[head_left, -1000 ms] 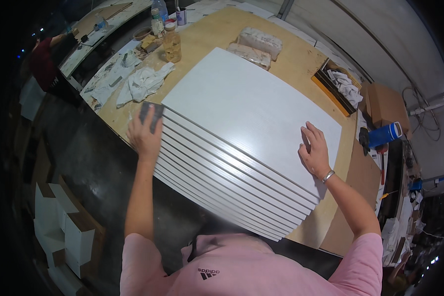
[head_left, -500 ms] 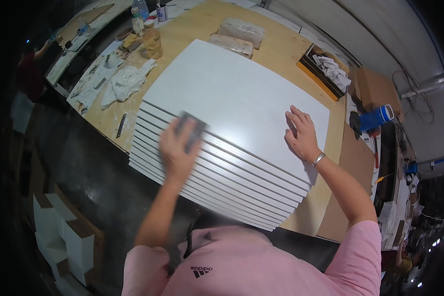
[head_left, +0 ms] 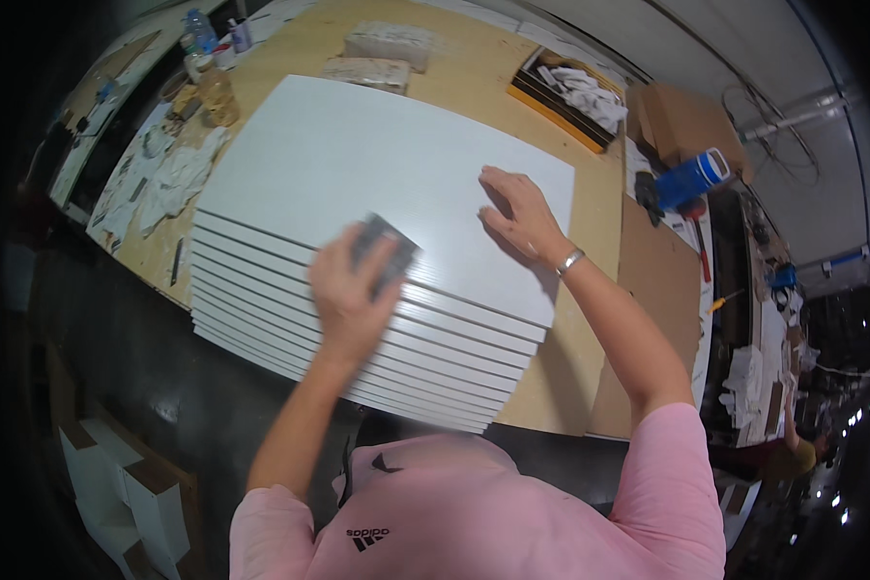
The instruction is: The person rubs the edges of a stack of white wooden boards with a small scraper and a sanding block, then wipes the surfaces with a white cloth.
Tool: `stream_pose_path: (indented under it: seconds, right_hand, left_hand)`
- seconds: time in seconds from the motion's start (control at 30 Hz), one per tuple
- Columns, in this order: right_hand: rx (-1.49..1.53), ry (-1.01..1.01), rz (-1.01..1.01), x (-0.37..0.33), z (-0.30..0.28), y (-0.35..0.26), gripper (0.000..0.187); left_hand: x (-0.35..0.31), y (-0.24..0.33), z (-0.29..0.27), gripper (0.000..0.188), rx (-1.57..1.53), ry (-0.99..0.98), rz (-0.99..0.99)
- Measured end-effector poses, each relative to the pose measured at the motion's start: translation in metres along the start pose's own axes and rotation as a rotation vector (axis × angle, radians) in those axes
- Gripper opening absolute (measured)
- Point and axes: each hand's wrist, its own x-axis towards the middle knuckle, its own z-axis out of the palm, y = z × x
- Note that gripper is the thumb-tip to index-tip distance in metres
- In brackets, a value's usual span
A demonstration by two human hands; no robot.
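The pad [head_left: 393, 253] has moved rightward along the board [head_left: 358, 145], seemingly light, best held by its edges, left hand [head_left: 348, 290] gripping it, right hand [head_left: 529, 222] with fingers parted.

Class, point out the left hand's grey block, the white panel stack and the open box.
Grey block [head_left: 402, 248], head view: its top face.
White panel stack [head_left: 377, 145], head view: the top panel.
Open box [head_left: 557, 112], head view: its near wall.

Room here over the top white panel [head_left: 329, 145], a lane between the left hand [head_left: 348, 300], grey block [head_left: 396, 242] and all, and the right hand [head_left: 524, 215]; just past the far edge, pale blocks [head_left: 389, 43] bar the way, open box [head_left: 556, 113] farther right
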Motion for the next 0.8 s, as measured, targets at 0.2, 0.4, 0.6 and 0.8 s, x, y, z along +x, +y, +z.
stream_pose_path:
  seconds: [0.2, 0.4, 0.6, 0.8]
  right_hand:
    - [-0.202, 0.025, 0.332, 0.021, -0.015, 0.081, 0.057]
    - [-0.217, -0.021, 0.423, 0.023, -0.012, 0.084, 0.062]
    - [-0.212, -0.013, 0.423, 0.024, -0.004, 0.085, 0.063]
    - [-0.232, 0.05, 0.346, 0.02, -0.008, 0.085, 0.064]
  left_hand:
    - [-0.03, 0.115, 0.063, 0.052, -0.225, -0.174, 0.29]
    - [-0.047, 0.154, 0.063, 0.051, -0.48, -0.374, 0.387]
    - [-0.053, 0.157, 0.07, 0.051, -0.216, -0.248, 0.273]
    - [-0.083, 0.189, 0.062, 0.05, -0.418, -0.385, 0.408]
